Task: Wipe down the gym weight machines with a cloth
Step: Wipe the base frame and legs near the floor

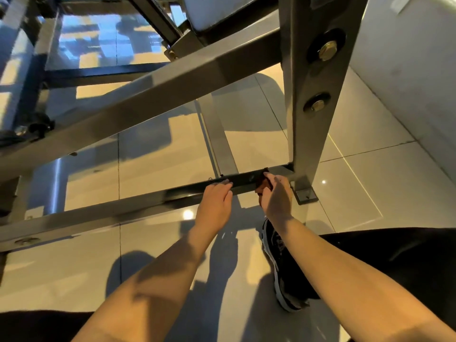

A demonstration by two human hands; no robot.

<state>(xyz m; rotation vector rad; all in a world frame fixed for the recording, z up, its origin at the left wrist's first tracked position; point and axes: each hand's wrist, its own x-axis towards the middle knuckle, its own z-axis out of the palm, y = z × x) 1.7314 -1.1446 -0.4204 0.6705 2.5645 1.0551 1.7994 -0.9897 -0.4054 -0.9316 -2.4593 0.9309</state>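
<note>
A grey metal weight machine frame fills the view, with a low dark floor bar [153,197] running from the left to an upright post [313,99]. My right hand [275,197] grips a small dark reddish-brown cloth [262,184] pressed against the floor bar close to the post's foot; most of the cloth is hidden behind the fingers. My left hand [217,201] rests on the same bar just left of the cloth, its fingers laid over the top edge.
A diagonal grey beam [138,99] crosses above the hands. The post carries two large bolts [327,50] and a floor bracket [306,195]. My black shoe [283,265] stands on glossy beige tiles below the right wrist. A white wall [407,70] rises at right.
</note>
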